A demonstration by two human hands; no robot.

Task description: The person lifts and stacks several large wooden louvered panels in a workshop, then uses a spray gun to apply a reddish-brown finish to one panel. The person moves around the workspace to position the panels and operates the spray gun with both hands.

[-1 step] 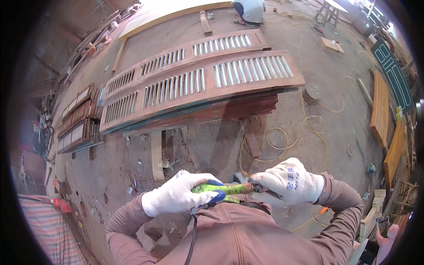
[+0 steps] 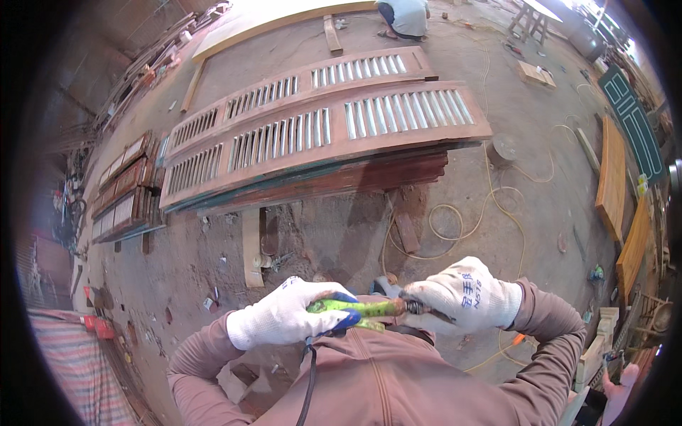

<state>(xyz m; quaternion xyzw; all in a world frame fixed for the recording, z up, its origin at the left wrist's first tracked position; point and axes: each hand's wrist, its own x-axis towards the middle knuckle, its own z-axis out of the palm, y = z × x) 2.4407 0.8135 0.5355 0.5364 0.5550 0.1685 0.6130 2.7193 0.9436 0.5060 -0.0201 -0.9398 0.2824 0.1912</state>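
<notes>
Both my hands wear white gloves with blue on the fingers and are held close in front of my body. My left hand [image 2: 295,309] is closed around a bright green hand-held tool [image 2: 369,309], whose exact kind I cannot make out. A black cord [image 2: 309,376] hangs down from beside that hand. At the tool's right end is a dark ribbed fitting [image 2: 414,307], and the fingers of my right hand [image 2: 458,295] are closed on it. The right fingertips are partly hidden behind the glove's back.
Ahead lies a stack of louvred wooden shutters [image 2: 284,145], with smaller shutters [image 2: 128,188] to its left. A yellow hose [image 2: 458,234] loops over the floor. Wooden boards [image 2: 609,177] and a green panel [image 2: 632,121] stand at right. A person [image 2: 405,18] crouches far ahead.
</notes>
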